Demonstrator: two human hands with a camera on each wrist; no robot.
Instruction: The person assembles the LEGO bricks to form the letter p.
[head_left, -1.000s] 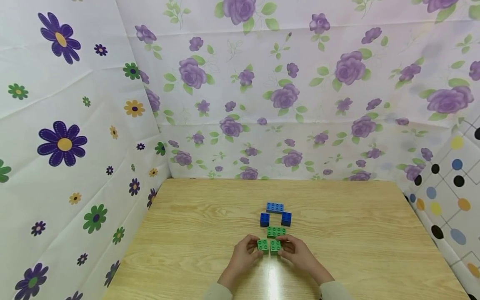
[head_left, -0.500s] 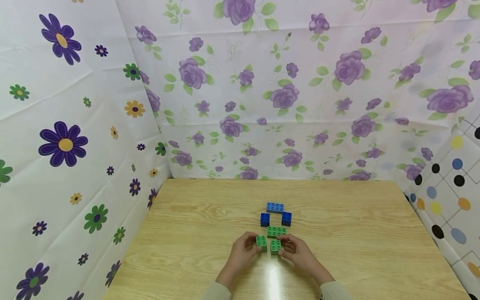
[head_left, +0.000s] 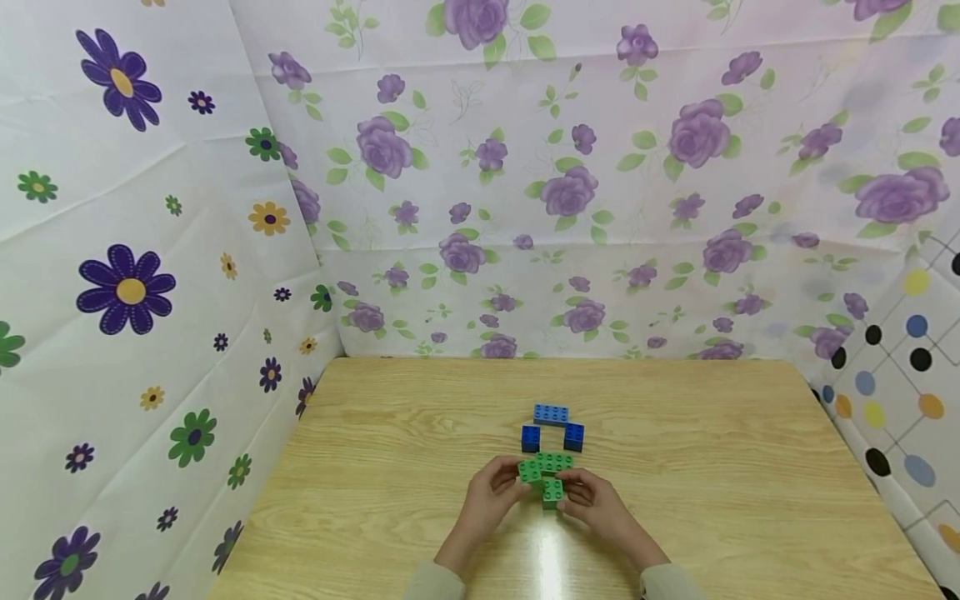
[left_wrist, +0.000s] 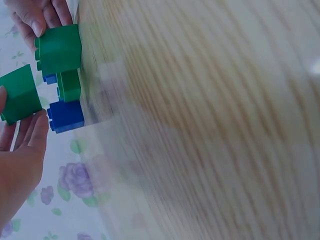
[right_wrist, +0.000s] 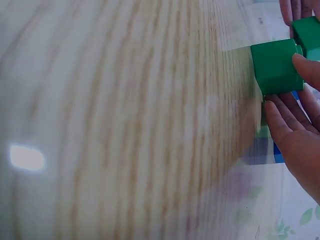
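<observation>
My left hand (head_left: pixel 487 497) pinches a small green toy brick (head_left: pixel 529 472) between thumb and fingers. In the left wrist view this brick (left_wrist: pixel 20 94) is raised off the tabletop. My right hand (head_left: pixel 594 498) grips a second small green brick (head_left: pixel 552 491), which sits on the table in the right wrist view (right_wrist: pixel 277 67). Just behind them lies a longer green brick (head_left: pixel 558 462), its left end overlapped by the raised brick in the head view.
Farther back, two small dark blue bricks, left (head_left: pixel 530 437) and right (head_left: pixel 573 436), stand below a longer lighter blue brick (head_left: pixel 551 414). The wooden table (head_left: pixel 390 450) meets a floral cloth (head_left: pixel 457 208) behind and patterned cloths at both sides.
My left hand has lifted its green brick and moved it away from me, then right, toward the longer green brick. The right hand and its brick have stayed in place.
</observation>
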